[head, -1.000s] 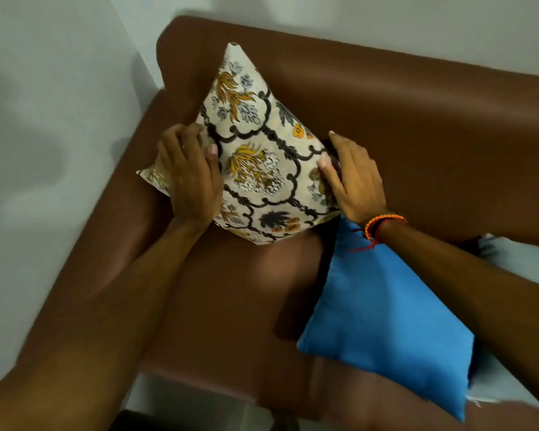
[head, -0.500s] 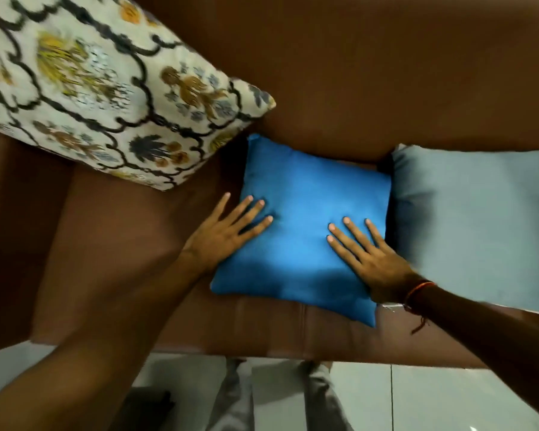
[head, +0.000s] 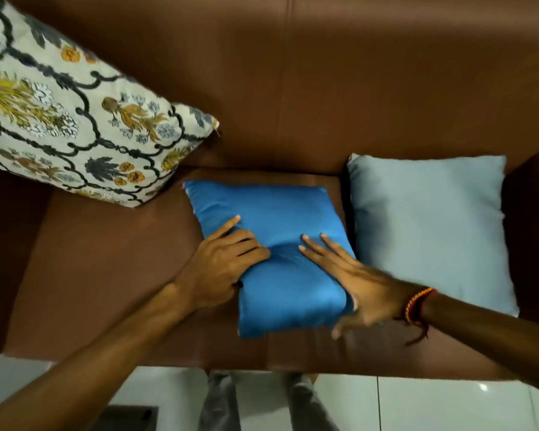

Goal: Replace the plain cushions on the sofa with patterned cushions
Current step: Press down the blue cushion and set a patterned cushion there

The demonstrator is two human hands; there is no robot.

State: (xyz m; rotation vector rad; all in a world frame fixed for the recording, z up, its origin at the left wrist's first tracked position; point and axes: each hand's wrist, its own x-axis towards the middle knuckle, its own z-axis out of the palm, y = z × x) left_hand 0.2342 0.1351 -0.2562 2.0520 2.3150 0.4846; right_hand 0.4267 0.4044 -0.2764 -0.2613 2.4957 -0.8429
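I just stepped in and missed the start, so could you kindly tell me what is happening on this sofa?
A person is swapping cushions on a brown sofa. Both hands are on the blue cushion lying flat on the seat: the left hand grips its left edge, and the right hand is pressed against its right side. A patterned cushion already leans in the left corner. A pale grey cushion sits untouched at the right, so two plain ones remain.

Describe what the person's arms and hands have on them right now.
Both forearms are bare, with no sleeves or gloves in view. The right hand has a braided orange-and-red thread band at its wrist, loose ends dangling. The left hand wears nothing visible.
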